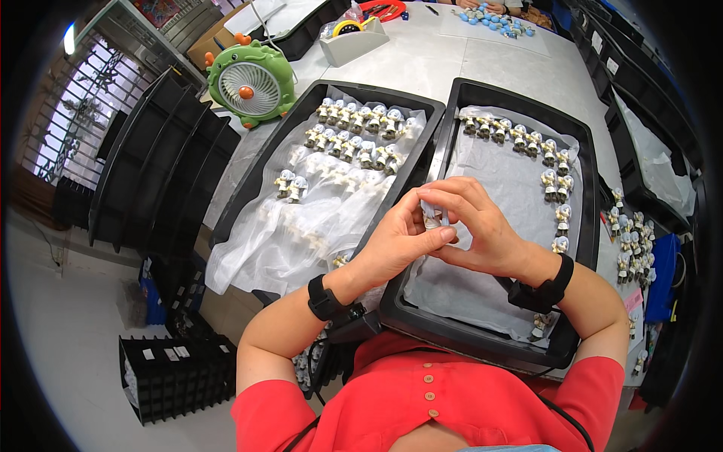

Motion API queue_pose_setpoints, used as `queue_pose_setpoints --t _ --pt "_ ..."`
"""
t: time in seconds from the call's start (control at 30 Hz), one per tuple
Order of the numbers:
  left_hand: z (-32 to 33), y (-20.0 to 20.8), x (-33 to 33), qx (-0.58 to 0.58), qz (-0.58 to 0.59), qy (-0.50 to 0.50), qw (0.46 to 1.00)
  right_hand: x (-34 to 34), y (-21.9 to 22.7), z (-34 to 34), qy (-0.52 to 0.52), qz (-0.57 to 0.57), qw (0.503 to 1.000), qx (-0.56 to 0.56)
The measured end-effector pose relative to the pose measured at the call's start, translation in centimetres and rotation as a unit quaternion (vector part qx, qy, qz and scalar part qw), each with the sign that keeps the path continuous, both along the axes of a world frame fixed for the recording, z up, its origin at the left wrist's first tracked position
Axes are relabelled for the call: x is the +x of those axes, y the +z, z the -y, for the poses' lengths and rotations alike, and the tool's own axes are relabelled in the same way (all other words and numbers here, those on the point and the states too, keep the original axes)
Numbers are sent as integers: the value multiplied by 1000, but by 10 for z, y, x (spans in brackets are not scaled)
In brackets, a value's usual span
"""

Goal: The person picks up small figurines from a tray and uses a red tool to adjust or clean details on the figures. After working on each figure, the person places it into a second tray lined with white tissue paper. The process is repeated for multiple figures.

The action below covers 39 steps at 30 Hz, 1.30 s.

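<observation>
Between my two hands is a small figurine (431, 219) with pale hair, held up over the inner edges of two black trays. My left hand (403, 239) pinches it from the left with thumb and fingers. From the other side my right hand (482, 226) curls its fingers round the top of the same figurine, hiding much of it. Beneath, the right tray (452, 94) is lined with white paper and has similar figurines (533, 143) along its far and right sides. The left tray (263, 162) holds rows of figurines (361, 118), partly covered by thin white sheeting (256, 252).
A green fan (252, 81) stands beyond the left tray, near a grey tape dispenser (354, 44). More figurines (636, 241) lie at the right by a blue bin (663, 275). Stacked black trays (151, 151) rise at the left. A co-worker's hands (493, 6) are at the far edge.
</observation>
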<state>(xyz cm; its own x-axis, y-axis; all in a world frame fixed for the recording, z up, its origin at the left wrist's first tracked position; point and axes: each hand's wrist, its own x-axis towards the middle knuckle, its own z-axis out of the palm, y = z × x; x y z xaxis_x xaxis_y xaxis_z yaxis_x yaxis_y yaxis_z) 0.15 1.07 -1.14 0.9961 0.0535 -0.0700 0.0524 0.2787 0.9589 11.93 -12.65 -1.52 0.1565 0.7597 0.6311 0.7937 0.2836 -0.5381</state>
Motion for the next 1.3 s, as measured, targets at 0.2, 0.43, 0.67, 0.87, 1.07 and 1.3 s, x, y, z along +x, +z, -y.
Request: queue_pose_setpoints --t 0.2,0.43,0.67,0.87,1.07,1.3 --pt "0 0 0 0 1 2 1000 0 0 0 1 1 1000 1" --pt "0 0 0 -2 0 1 1000 0 -1 0 4 -6 1000 -2" --pt "1 1 0 3 -3 4 1000 -1 -1 0 6 -11 1000 -8" --pt "0 1 0 6 -4 3 1000 -1 -1 0 9 -13 1000 -8" --pt "1 2 0 -2 -2 2 1000 -1 -1 1 10 -18 1000 -12" --pt "2 4 0 -16 20 8 1000 -4 -1 2 1 -81 997 -6"
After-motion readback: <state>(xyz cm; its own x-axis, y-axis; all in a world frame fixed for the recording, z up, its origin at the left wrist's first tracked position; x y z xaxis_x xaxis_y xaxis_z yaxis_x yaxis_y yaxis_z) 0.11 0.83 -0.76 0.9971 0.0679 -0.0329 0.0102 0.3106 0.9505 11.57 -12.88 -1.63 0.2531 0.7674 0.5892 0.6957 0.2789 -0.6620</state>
